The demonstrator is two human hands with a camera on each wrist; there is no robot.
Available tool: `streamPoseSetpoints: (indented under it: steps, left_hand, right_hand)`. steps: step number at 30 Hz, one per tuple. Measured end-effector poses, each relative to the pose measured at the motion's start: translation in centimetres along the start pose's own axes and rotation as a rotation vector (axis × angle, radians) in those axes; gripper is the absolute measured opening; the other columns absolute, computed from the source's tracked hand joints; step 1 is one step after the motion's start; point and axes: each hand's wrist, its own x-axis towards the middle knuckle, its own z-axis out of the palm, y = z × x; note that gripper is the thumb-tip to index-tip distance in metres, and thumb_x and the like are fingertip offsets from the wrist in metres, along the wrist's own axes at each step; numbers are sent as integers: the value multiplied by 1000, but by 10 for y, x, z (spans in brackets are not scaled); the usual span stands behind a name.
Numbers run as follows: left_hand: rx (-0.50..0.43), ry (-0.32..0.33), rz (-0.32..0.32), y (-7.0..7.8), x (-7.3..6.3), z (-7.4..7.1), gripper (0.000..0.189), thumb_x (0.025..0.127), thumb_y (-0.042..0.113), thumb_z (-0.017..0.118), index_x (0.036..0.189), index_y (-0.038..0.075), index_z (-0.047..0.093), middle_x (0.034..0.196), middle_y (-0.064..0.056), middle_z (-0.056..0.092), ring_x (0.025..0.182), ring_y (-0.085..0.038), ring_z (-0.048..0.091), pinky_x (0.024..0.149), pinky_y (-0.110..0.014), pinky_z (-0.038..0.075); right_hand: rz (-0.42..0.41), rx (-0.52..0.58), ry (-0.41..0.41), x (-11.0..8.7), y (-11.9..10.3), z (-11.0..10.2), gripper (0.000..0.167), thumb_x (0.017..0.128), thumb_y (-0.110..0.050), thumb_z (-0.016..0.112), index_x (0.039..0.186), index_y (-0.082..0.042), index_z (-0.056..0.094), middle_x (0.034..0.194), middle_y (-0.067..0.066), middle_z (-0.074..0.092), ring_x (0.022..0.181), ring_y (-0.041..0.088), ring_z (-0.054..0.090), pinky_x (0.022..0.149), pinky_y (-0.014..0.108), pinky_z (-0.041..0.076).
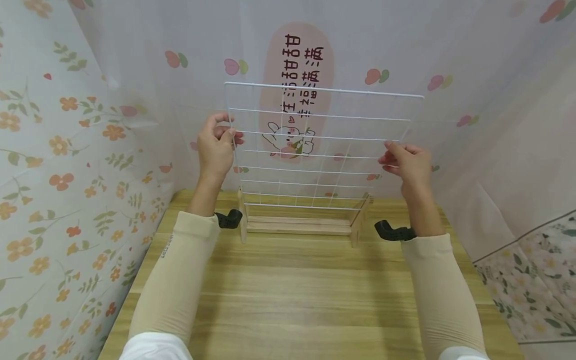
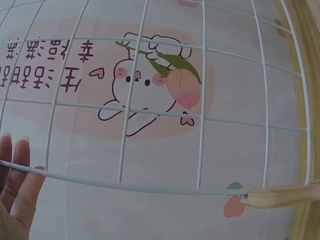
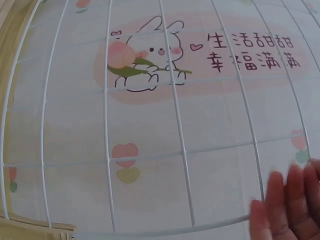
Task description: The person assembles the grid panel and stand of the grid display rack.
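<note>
A white wire grid panel (image 1: 324, 90) stands upright, tilted, above a low wooden stand (image 1: 299, 229). Its lower end sits between the stand's two side posts. My left hand (image 1: 217, 151) pinches the panel's left edge, with the thumb in front and fingers behind the wire. On the opposite side, my right hand (image 1: 410, 165) holds the right edge between thumb and fingers. The left wrist view shows the panel's side wire (image 2: 125, 187) reaching a wooden post tip (image 2: 280, 196). In the right wrist view, the fingers (image 3: 297, 200) look slightly blurred at the edge.
The stand rests at the back of a wood-grain table (image 1: 297, 295). Behind it hangs a pale curtain (image 1: 198, 30) with fruit prints, a rabbit and writing. A flowered curtain (image 1: 58, 165) closes off the left side, and another sheet (image 1: 508, 150) hangs on the right.
</note>
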Motion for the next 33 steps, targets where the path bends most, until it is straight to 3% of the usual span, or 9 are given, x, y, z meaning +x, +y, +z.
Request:
streamPoseSetpoints:
  steps: [4,8,12,17,23,28,33]
  left_hand:
    - [-11,5,-10,-2,0,0,17,95,-4,53,108,5,59,80,-15,70,67,-15,68,69,-27,56]
    - [-21,6,-19,-4,-1,0,17,95,-5,53,108,4,59,77,-11,69,65,-14,67,68,-27,55]
    - [-17,0,-11,-4,-2,1,17,95,-5,53,107,3,59,79,-18,69,67,-19,68,67,-26,54]
    - [-18,-7,-7,-5,-3,2,16,94,-6,53,108,1,58,76,-12,69,65,-14,67,67,-26,54]
    - [-21,-11,-23,-8,-4,2,17,95,-4,52,112,-3,56,78,-14,69,65,-12,67,67,-21,55]
    - [-14,-12,-36,-10,-5,2,15,96,-3,53,110,1,57,84,-21,69,68,-17,68,68,-21,56]
    - [-2,-7,-37,-13,-7,2,14,96,-4,53,107,3,58,83,-20,70,71,-22,69,65,-20,55]
  right_hand:
    - [-53,88,96,2,-2,0,27,81,-26,80,77,-4,64,82,3,61,67,14,60,64,22,57]
    - [-113,112,135,6,-2,1,21,81,-17,79,89,-9,62,91,2,57,79,14,58,66,20,56]
    - [-120,184,135,9,-3,1,22,83,-5,76,99,-8,63,94,4,59,83,15,63,71,22,58]
    - [-169,280,123,9,-2,3,28,83,8,70,107,-5,66,91,7,62,78,17,62,69,28,59]
    - [-261,287,126,10,-1,7,35,83,13,66,113,-5,68,89,8,61,76,17,59,66,28,59]
    - [-271,282,134,11,2,7,32,83,13,67,110,-4,69,88,9,62,75,18,60,65,29,59]
    - [-276,274,122,11,7,7,32,83,11,68,113,0,67,88,10,61,76,19,61,66,31,60]
